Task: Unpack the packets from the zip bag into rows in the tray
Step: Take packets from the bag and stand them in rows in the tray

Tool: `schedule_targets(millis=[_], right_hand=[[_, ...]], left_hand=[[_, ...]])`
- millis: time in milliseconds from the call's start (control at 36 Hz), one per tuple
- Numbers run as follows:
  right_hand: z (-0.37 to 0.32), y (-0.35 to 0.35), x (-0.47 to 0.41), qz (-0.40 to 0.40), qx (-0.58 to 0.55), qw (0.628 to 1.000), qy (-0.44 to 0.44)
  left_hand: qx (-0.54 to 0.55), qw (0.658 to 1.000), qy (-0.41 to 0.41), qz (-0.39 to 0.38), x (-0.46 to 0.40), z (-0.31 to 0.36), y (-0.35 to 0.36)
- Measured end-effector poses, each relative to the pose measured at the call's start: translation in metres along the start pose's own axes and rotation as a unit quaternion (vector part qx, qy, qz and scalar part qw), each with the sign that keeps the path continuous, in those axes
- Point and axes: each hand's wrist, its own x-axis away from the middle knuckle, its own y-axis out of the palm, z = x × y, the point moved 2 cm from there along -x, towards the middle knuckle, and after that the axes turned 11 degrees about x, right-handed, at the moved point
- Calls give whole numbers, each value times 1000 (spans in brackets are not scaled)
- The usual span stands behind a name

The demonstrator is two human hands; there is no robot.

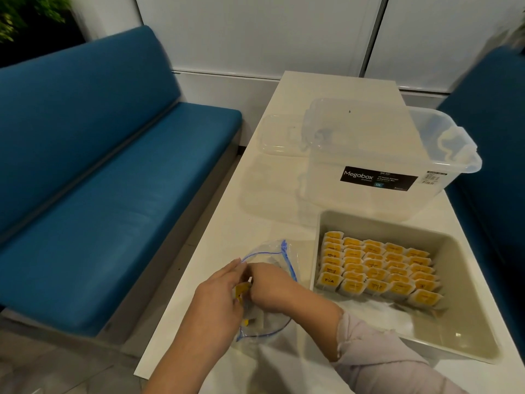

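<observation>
Clear zip bag (279,258): both hands' fingers (237,267) curl, pinching a yellow packet (243,288).

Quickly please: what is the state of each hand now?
Left hand: fingers mostly straight on the zip bag; whether it grips cannot be told.
Right hand: curled at the bag's mouth beside a yellow packet; grip unclear.

Clear zip bag (272,257) open beside tray (466,317) — yellow packets (377,268) in rows.
</observation>
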Motion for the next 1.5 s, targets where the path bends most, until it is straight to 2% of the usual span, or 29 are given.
schedule_targets(millis=[250, 528, 944, 1083, 1278, 1500], right_hand=[[7, -25, 25, 89, -12, 996, -14], [27, -48, 45, 150, -116, 981, -41], [48, -84, 82, 228, -99, 968, -20], [66, -96, 100, 237, -69, 969, 5], [107, -102, 128, 274, -69, 957, 71], [147, -89, 143, 268, -15, 951, 153]], left_hand=[[-10, 1000, -12, -2, -1, -2, 1], [-23, 1000, 4, 0, 2, 5, 2], [-7, 997, 62, 35, -9, 43, 11], [-33, 996, 78, 2, -13, 59, 24], [-171, 980, 45, -92, -15, 62, 47], [-243, 962, 36, -118, -13, 59, 60]])
